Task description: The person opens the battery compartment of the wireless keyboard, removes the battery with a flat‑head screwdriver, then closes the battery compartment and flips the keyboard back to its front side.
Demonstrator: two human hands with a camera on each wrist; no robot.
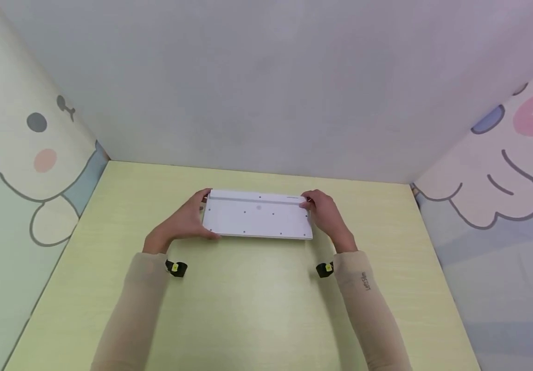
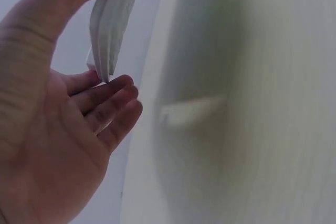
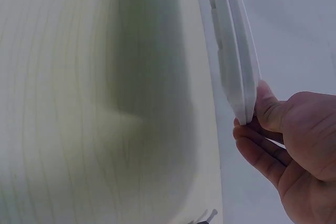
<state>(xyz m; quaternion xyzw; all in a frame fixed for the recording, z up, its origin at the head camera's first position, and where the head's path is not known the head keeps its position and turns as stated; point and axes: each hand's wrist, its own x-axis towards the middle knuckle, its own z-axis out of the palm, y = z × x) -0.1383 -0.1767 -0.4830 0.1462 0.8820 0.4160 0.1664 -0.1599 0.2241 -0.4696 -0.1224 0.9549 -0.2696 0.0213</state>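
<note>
A white keyboard (image 1: 257, 219) is held over the table, its screw-dotted underside turned up toward the head camera. My left hand (image 1: 182, 218) grips its left end, the thumb along the near edge and the fingers at the far corner. At the far right corner, my right hand (image 1: 327, 214) pinches the edge between thumb and fingers. In the left wrist view the keyboard (image 2: 115, 24) shows edge-on between thumb and fingertips. The right wrist view shows the keyboard's edge (image 3: 236, 51) with key sides facing the table; the keycaps' tops are hidden.
The pale yellow wood-grain table (image 1: 252, 304) carries soft shadows of the hands and keyboard. A plain pale wall (image 1: 257, 103) rises behind its far edge. Side panels with cartoon animals stand at left (image 1: 11, 206) and right (image 1: 494, 257). Black wrist mounts (image 1: 178, 269) hang beside both cuffs.
</note>
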